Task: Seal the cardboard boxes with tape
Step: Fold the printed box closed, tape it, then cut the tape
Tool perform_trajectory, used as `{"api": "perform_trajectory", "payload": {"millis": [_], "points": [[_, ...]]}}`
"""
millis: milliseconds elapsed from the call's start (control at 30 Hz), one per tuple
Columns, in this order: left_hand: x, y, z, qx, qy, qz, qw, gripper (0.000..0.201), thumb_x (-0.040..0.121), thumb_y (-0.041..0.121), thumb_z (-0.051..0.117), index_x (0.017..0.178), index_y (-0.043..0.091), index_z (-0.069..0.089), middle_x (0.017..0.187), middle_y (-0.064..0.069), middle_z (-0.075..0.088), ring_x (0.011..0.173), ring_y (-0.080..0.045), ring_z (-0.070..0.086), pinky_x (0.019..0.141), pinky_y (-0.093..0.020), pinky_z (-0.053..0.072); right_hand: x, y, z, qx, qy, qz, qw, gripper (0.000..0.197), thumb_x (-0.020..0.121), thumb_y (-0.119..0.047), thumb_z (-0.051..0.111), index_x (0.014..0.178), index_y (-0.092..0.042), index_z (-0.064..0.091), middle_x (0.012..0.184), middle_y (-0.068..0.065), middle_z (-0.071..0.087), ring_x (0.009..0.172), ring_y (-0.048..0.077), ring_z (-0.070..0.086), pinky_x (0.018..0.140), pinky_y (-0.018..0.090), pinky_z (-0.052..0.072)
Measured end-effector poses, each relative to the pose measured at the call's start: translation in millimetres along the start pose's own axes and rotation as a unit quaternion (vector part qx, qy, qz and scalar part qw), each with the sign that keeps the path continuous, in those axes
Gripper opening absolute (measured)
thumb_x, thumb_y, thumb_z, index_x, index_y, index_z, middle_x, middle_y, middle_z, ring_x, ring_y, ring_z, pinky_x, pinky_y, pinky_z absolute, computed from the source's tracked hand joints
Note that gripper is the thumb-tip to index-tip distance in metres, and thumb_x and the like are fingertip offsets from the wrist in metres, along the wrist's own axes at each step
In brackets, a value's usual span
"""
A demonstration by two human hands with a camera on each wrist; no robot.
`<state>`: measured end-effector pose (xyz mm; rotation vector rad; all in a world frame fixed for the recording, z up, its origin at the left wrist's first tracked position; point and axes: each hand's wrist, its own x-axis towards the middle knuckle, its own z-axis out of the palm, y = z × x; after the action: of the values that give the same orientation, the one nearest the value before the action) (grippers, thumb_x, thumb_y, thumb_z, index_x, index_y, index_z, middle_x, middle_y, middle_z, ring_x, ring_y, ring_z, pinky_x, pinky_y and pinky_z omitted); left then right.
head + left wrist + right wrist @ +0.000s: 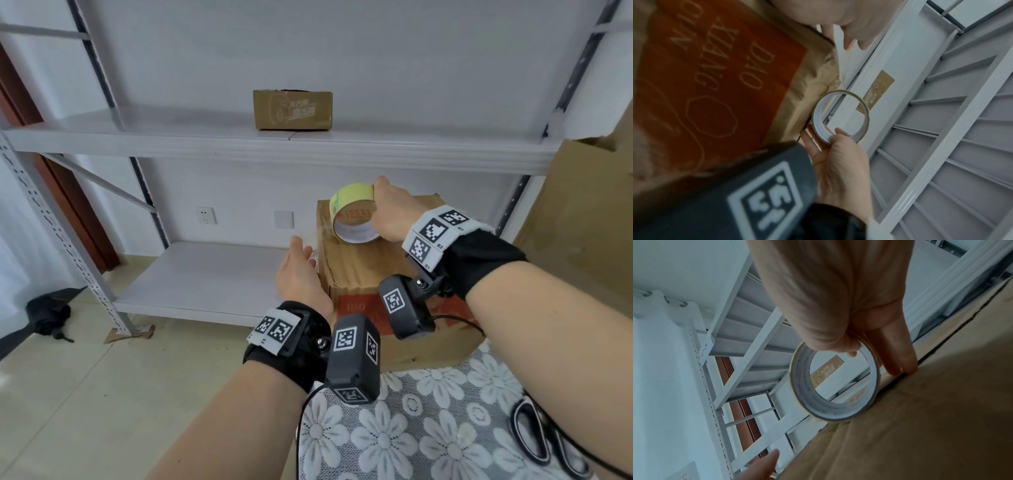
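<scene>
Running tape along the top seam of the big box.

Head view: the right hand [390,214] grips the yellow tape roll [352,214] standing on edge on the large cardboard box [359,270], while the left hand [301,274] waits flat-fingered at the box's left side; 1 smaller box [293,109] sits on the shelf [171,137] above. Left wrist view: thumb inside the roll's core, fingers outside. Right wrist view: 2 fingertips [898,363] reach the flap seam (no strip can be made out). Next, I judge, the roll must be drawn along the seam, the left hand pressing tape down.
</scene>
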<state>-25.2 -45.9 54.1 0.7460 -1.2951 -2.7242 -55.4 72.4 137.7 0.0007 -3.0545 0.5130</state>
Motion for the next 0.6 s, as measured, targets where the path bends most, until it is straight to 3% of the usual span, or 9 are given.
{"api": "perform_trajectory", "payload": {"millis": [100,200,233,300,367,400,467,533,600], "points": [[-1,-3,-3,-0.001,0.005,-0.017,1.0,0.028,0.094,0.043,0.06,0.104,0.017,0.065,0.095,0.007,0.064,0.086,-0.009,0.063,0.074,-0.032,0.054,1,-3,-5,-0.03,-0.033,0.017,0.999,0.044,0.093,0.005,0.04,0.134,0.002,0.025,0.073,0.009,0.04,0.064,0.02,0.044,0.052,0.029,0.034],[2,-5,-4,0.001,0.003,-0.02,1.0,0.023,0.096,0.041,0.058,0.102,0.019,0.063,0.1,0.008,0.065,0.088,-0.007,0.062,0.074,-0.031,0.053,3,-9,-11,-0.069,-0.06,0.032,0.995,0.054,0.095,0.004,0.04,0.142,0.004,0.013,0.071,0.007,0.032,0.059,0.018,0.036,0.048,0.024,0.03],[1,-4,-4,0.001,0.001,-0.021,1.0,0.021,0.096,0.04,0.057,0.103,0.02,0.062,0.098,0.008,0.064,0.087,-0.007,0.062,0.072,-0.029,0.053,5,-11,-13,-0.076,-0.064,0.035,0.994,0.056,0.096,0.003,0.04,0.143,0.004,0.011,0.073,0.007,0.032,0.062,0.019,0.041,0.052,0.024,0.035],[2,-4,-5,-0.007,-0.002,-0.024,1.0,0.019,0.098,0.036,0.056,0.104,0.019,0.062,0.095,0.009,0.064,0.084,-0.006,0.063,0.065,-0.027,0.052,6,-12,-13,-0.083,-0.076,0.039,0.993,0.057,0.096,0.002,0.041,0.144,0.004,0.01,0.085,0.013,0.043,0.091,0.029,0.058,0.075,0.031,0.047],[4,-7,-6,-0.001,-0.003,-0.024,1.0,0.015,0.098,0.03,0.055,0.098,0.017,0.061,0.092,0.008,0.064,0.077,-0.007,0.061,0.062,-0.027,0.051,5,-10,-11,-0.072,-0.069,0.027,0.995,0.053,0.096,-0.001,0.042,0.142,0.003,0.018,0.114,0.02,0.051,0.112,0.034,0.056,0.087,0.034,0.046],[6,-9,-7,0.004,-0.007,-0.026,1.0,0.013,0.098,0.027,0.054,0.091,0.017,0.06,0.089,0.007,0.062,0.071,-0.007,0.06,0.06,-0.026,0.051,3,-9,-11,-0.057,-0.053,0.014,0.997,0.049,0.095,-0.002,0.043,0.14,0.002,0.024,0.121,0.022,0.052,0.111,0.035,0.056,0.083,0.034,0.045],[3,-10,-10,0.021,-0.015,-0.033,0.999,0.014,0.1,0.022,0.052,0.088,0.018,0.057,0.082,0.007,0.06,0.058,-0.006,0.061,0.051,-0.022,0.051,2,-10,-11,-0.048,-0.049,0.006,0.998,0.047,0.095,-0.001,0.042,0.139,0.003,0.026,0.103,0.022,0.054,0.088,0.033,0.058,0.066,0.029,0.043],[-1,-10,-9,0.052,-0.018,-0.045,0.997,0.014,0.101,0.02,0.049,0.099,0.016,0.062,0.077,0.006,0.06,0.051,-0.004,0.061,0.039,-0.016,0.046,3,-11,-10,-0.064,-0.068,0.026,0.995,0.052,0.095,0.004,0.04,0.141,0.005,0.016,0.076,0.013,0.042,0.062,0.021,0.043,0.05,0.024,0.033],[-3,-10,-7,0.075,-0.029,-0.052,0.995,0.029,0.101,0.019,0.048,0.124,0.005,0.059,0.077,0.002,0.056,0.058,-0.01,0.055,0.036,-0.016,0.042,3,-14,-12,-0.073,-0.069,0.038,0.994,0.055,0.095,0.005,0.039,0.143,0.005,0.011,0.071,0.008,0.035,0.058,0.017,0.036,0.047,0.024,0.031]]}}
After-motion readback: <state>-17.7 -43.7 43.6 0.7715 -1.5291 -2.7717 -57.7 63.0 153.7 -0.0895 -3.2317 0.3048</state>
